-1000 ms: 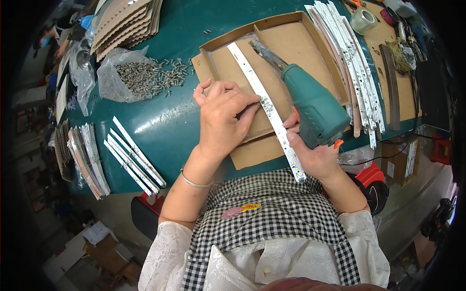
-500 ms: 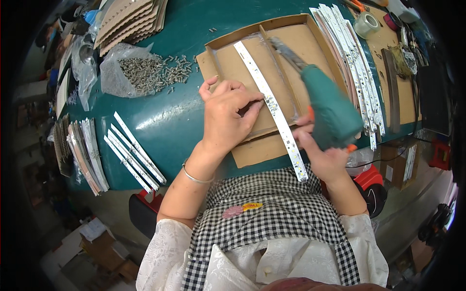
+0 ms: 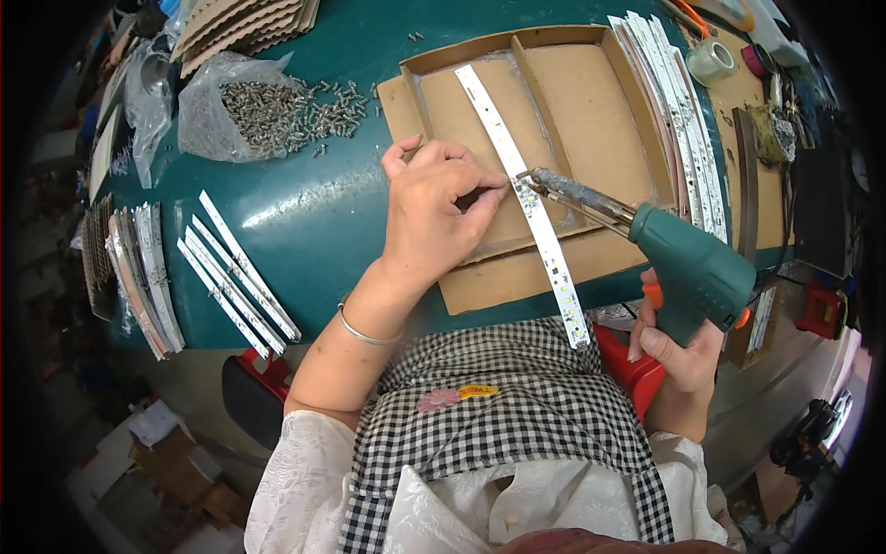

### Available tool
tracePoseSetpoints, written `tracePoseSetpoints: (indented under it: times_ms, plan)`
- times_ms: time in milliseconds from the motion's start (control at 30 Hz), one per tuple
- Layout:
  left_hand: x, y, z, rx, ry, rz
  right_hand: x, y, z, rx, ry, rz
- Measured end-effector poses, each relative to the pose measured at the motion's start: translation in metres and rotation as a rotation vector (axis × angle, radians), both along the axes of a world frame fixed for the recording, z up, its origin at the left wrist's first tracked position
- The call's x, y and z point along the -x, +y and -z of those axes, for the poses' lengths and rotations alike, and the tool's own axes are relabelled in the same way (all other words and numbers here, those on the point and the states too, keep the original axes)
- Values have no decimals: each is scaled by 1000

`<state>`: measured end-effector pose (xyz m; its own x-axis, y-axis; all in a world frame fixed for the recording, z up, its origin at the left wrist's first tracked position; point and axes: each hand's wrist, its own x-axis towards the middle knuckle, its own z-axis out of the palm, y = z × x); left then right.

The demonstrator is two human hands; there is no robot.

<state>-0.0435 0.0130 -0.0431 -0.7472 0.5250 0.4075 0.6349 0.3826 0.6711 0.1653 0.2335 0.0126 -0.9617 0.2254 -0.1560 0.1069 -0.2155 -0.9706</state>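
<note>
Head view: green table (image 3: 341, 231); cardboard tray (image 3: 600, 120), white LED strip (image 3: 540, 226) slanting across it, lower end past the edge. Left hand (image 3: 438, 208) pinched at strip's side, item between fingertips hidden. Right hand (image 3: 683, 355) grips green soldering gun (image 3: 692, 268). Metal pieces (image 3: 268, 115) spill from clear bag (image 3: 198, 120). Cardboard boxes (image 3: 175, 475) on dim floor, left.

We look steeply down from the person's head, through the left one of two wide fisheye cameras worn side by side, so our left is the person's own. The shirt (image 3: 572, 494) and apron (image 3: 526, 420) lie close below us; beyond them we face the table (image 3: 323, 240), with the left hand (image 3: 441, 208) and right hand (image 3: 685, 351) near. Toward the dark round rim, edges bend and some floor (image 3: 212, 392) shows.
</note>
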Motion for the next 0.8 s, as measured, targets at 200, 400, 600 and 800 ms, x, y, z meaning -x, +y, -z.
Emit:
tracePoseSetpoints:
  times_ms: [200,400,600,800]
  plan:
    - [0,0,1,-15,-16,-3,1,5,-1,30,-74,-60]
    - [0,-1,2,-5,2,2,4,-2,-1,4,-178,53]
    - [0,-2,0,33,34,6,10,1,-6,19,-90,6]
    - [1,-2,2,26,34,10,8,-1,-6,-13,-199,50]
